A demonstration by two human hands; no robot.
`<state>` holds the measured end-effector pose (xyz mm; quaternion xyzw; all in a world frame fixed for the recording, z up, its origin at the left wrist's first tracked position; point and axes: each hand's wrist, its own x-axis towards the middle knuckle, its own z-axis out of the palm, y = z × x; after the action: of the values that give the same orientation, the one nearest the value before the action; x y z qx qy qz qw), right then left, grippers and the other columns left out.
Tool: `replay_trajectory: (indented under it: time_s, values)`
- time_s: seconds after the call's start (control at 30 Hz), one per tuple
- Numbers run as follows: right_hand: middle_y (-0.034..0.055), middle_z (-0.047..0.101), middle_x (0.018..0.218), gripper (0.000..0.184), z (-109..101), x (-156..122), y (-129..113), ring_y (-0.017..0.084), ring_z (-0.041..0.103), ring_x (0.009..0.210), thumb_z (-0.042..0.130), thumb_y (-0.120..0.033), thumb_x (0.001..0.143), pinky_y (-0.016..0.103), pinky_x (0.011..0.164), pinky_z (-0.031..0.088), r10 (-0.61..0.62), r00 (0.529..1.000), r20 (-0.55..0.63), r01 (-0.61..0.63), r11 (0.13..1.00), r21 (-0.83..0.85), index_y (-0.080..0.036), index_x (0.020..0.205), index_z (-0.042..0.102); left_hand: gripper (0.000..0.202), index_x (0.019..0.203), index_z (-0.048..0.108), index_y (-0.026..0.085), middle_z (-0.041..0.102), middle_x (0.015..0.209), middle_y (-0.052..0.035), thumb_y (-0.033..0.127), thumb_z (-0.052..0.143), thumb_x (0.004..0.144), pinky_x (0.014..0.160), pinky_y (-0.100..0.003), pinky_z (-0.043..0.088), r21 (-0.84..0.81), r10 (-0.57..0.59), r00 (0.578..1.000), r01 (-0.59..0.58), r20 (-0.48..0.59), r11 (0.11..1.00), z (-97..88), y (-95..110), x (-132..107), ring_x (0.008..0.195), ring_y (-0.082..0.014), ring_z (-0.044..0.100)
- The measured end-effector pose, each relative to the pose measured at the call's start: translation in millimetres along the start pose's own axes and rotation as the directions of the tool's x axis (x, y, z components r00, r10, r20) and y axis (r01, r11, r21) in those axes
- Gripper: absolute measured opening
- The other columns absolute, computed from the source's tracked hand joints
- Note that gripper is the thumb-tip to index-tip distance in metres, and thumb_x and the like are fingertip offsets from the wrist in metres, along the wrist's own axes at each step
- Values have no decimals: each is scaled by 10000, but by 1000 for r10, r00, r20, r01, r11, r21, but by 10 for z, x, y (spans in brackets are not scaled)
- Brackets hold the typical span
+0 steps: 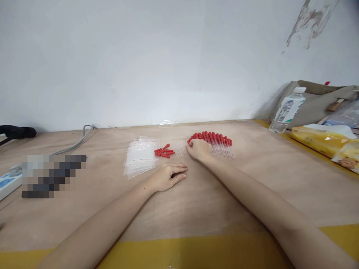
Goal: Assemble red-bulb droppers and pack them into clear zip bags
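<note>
My left hand [171,176] rests on the table with its fingers stretched out, holding nothing. Just beyond it lie several loose red rubber bulbs [164,152], and beside them some thin clear tubes [179,147]. My right hand [199,149] is closed at the left end of a row of droppers [221,144] with red bulbs and clear stems. Its fingertips pinch at a dropper there, whose red bulb shows just above them; the stem is hidden by the hand. A fanned stack of clear plastic bags [142,157] lies left of the loose bulbs.
On the right stand a clear plastic bottle [287,110] and a grey bag [314,101], with a yellow packet [322,140] in front. Over on the left are a white power strip [11,185], a grey cable [74,144] and a blurred dark object [56,177]. A wall closes off the table's back.
</note>
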<state>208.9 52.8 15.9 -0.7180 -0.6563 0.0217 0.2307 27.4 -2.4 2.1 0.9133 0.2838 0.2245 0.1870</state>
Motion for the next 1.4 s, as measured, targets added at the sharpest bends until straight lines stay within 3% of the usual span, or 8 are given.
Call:
replay_trajectory:
  time_s: [0.17,0.3,0.4,0.63,0.83,1.03,1.13,1.4]
  values:
    - [120,665,964,256,127,115,-184,258,614,919,501,-324,792,341,728,453,95,994,53,-95,995,-3,-182,908,680,281,1079,644,169,638,1135,-77,286,509,863,925,-327,457,61,29,999,-26,-42,998,16,-11,-4,1049,-189,589]
    - [113,668,958,227,140,125,-192,266,619,902,512,-277,766,346,699,458,112,989,95,-113,994,1,-186,883,684,214,945,684,175,663,926,-75,202,491,857,811,-357,464,325,39,936,83,-351,942,-24,-191,4,888,-207,582]
    - [83,677,909,183,70,7,-127,254,620,876,538,-283,736,330,678,448,79,989,128,-80,997,6,-213,811,690,195,919,692,205,630,884,-77,185,515,838,738,-365,429,507,9,886,257,-464,823,-104,-374,9,861,-231,537]
    - [19,668,733,102,-283,-488,189,203,595,717,598,-318,668,279,570,364,-89,955,282,73,995,65,-236,642,653,135,848,695,243,606,906,-57,182,582,807,722,-354,395,603,-21,922,271,-388,751,-163,-552,60,883,-232,507]
    - [25,638,753,222,-310,-682,332,153,546,651,661,-381,638,244,521,308,-133,951,279,87,981,172,-210,776,631,103,806,657,199,603,910,-84,192,556,827,720,-379,413,642,17,939,221,-344,734,-170,-555,96,886,-249,522]
    - [28,624,755,176,-171,-782,342,161,536,663,543,-370,787,254,520,289,-155,968,196,129,982,141,-210,726,584,131,898,562,158,605,960,-99,149,433,879,813,-379,440,525,135,934,64,-332,849,-104,-333,31,946,-228,530]
    - [39,618,753,141,-136,-819,404,168,541,690,489,-287,830,265,567,333,-243,966,83,228,960,162,-192,742,545,119,936,510,165,610,911,-75,168,400,893,758,-343,470,352,77,937,51,-340,935,7,-223,-6,874,-197,565]
    - [36,639,817,132,-133,-788,471,149,584,751,447,-220,863,276,689,438,-453,874,-178,484,768,420,-188,899,570,180,1034,539,181,622,915,-50,208,504,860,769,-317,473,111,-31,938,74,-346,991,127,-128,4,864,-175,588]
